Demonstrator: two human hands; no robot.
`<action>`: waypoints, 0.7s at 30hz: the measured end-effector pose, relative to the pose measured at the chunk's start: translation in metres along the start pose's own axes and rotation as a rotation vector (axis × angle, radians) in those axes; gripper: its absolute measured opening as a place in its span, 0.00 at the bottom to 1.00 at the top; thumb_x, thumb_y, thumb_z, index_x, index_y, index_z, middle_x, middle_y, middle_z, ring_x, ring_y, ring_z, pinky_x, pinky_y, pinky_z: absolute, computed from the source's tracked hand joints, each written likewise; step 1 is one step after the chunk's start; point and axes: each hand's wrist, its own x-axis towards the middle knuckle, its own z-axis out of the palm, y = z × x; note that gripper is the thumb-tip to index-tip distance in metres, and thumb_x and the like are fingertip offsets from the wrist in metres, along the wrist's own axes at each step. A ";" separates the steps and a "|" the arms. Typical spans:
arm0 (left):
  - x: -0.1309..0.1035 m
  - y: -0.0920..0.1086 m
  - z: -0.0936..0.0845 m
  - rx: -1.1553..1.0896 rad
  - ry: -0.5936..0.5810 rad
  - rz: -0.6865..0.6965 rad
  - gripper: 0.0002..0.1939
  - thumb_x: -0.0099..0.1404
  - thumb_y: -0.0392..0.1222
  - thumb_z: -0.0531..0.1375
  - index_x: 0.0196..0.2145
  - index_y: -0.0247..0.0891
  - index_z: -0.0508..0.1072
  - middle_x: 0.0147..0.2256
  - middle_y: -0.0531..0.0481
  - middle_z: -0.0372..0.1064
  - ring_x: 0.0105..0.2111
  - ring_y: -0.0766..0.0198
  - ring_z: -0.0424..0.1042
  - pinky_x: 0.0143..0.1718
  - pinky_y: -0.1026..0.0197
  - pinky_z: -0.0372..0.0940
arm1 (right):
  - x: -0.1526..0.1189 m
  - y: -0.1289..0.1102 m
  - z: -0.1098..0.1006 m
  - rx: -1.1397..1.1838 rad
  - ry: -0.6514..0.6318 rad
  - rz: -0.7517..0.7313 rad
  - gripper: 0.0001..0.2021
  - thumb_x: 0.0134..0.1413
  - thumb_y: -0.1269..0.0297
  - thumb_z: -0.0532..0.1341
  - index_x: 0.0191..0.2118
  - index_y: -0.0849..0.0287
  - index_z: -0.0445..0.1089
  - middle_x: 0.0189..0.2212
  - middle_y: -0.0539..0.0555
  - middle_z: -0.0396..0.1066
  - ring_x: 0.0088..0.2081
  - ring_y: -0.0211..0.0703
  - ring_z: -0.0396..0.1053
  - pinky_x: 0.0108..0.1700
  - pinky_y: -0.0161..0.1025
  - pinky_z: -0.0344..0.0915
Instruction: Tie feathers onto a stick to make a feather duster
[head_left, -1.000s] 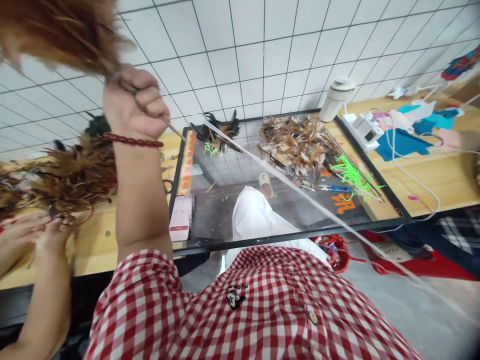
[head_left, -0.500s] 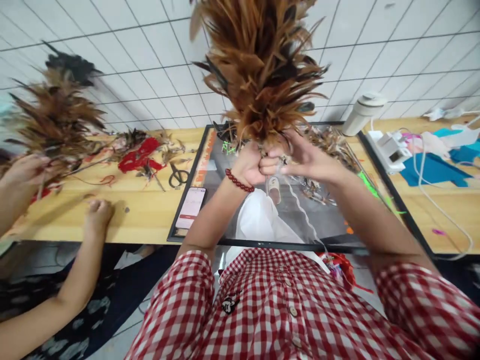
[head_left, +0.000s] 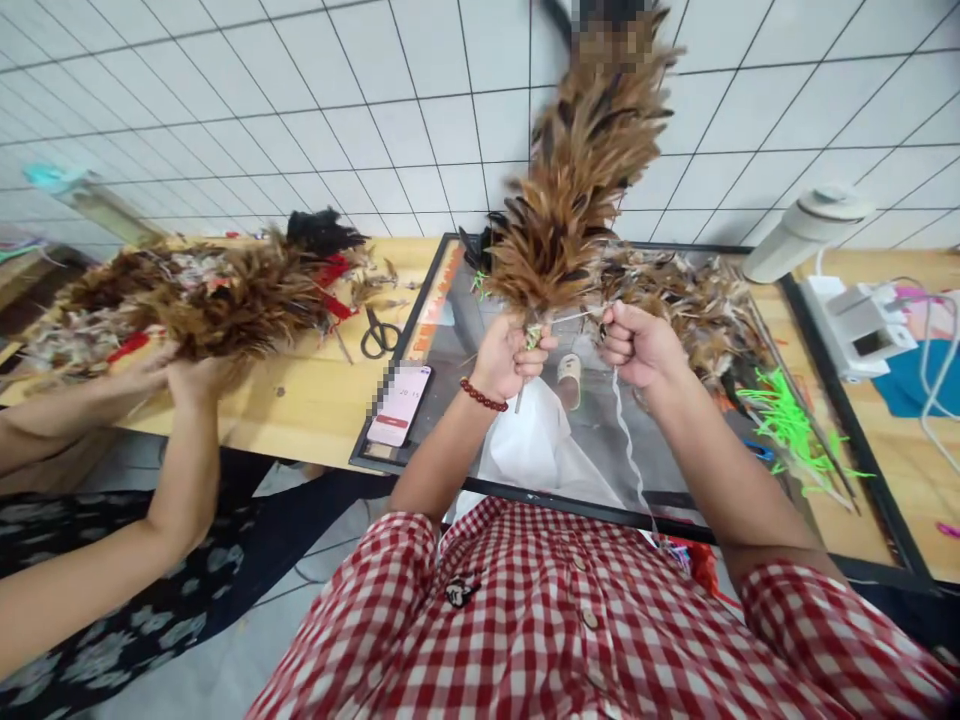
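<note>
My left hand [head_left: 513, 358], with a beaded bracelet at the wrist, is closed round the lower end of a brown feather duster [head_left: 581, 190]. The duster leans up and to the right against the view of the tiled wall, and a thin stick end pokes out below my fist. My right hand [head_left: 637, 343] is closed on a white string [head_left: 627, 440]. One stretch of it runs taut to the duster's base by my left hand; the rest hangs down past the table edge. Loose brown feathers [head_left: 675, 290] lie behind my right hand.
A black-framed dark glass panel [head_left: 480, 440] covers the table, with a phone [head_left: 400, 404] on it. Nearby are scissors [head_left: 380, 335], green strands [head_left: 795, 425], a white bottle [head_left: 806, 232] and a power strip [head_left: 859, 325]. A co-worker's hands [head_left: 195, 378] hold feathers at left.
My right hand has moved right and closed, drawing the string taut. The duster has tilted to the right and sits farther off. The co-worker's hands have come together on feathers.
</note>
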 end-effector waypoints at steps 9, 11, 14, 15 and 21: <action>-0.025 -0.010 -0.029 0.048 0.078 0.180 0.05 0.65 0.31 0.57 0.32 0.29 0.72 0.24 0.56 0.55 0.15 0.80 0.48 0.15 0.76 0.43 | 0.011 0.029 0.010 0.020 0.034 0.049 0.18 0.42 0.52 0.72 0.27 0.56 0.64 0.11 0.37 0.39 0.15 0.27 0.33 0.16 0.29 0.36; -0.021 -0.007 -0.031 0.132 0.172 0.251 0.04 0.64 0.31 0.60 0.30 0.30 0.71 0.23 0.56 0.55 0.15 0.80 0.46 0.15 0.76 0.41 | 0.004 0.031 0.022 -0.027 0.042 0.017 0.18 0.40 0.50 0.72 0.26 0.56 0.66 0.11 0.37 0.40 0.15 0.28 0.33 0.17 0.30 0.35; -0.004 -0.004 -0.040 0.277 0.349 0.361 0.06 0.64 0.31 0.60 0.28 0.33 0.69 0.21 0.57 0.57 0.14 0.79 0.45 0.16 0.74 0.39 | -0.009 0.034 0.041 -0.321 0.032 -0.170 0.17 0.45 0.48 0.68 0.25 0.57 0.70 0.12 0.43 0.52 0.16 0.31 0.45 0.20 0.33 0.44; 0.002 -0.005 -0.044 0.328 0.423 0.424 0.06 0.65 0.30 0.59 0.29 0.34 0.68 0.21 0.57 0.58 0.15 0.78 0.46 0.16 0.73 0.40 | -0.011 0.033 0.047 -0.490 0.006 -0.265 0.16 0.49 0.49 0.66 0.26 0.58 0.72 0.15 0.46 0.59 0.18 0.33 0.51 0.23 0.34 0.50; 0.009 -0.017 -0.072 0.815 0.792 0.990 0.11 0.61 0.28 0.60 0.36 0.41 0.64 0.32 0.54 0.69 0.34 0.67 0.72 0.38 0.67 0.65 | 0.011 -0.003 0.097 -1.463 -0.156 -0.542 0.15 0.64 0.62 0.55 0.32 0.60 0.76 0.29 0.57 0.76 0.31 0.44 0.70 0.36 0.39 0.57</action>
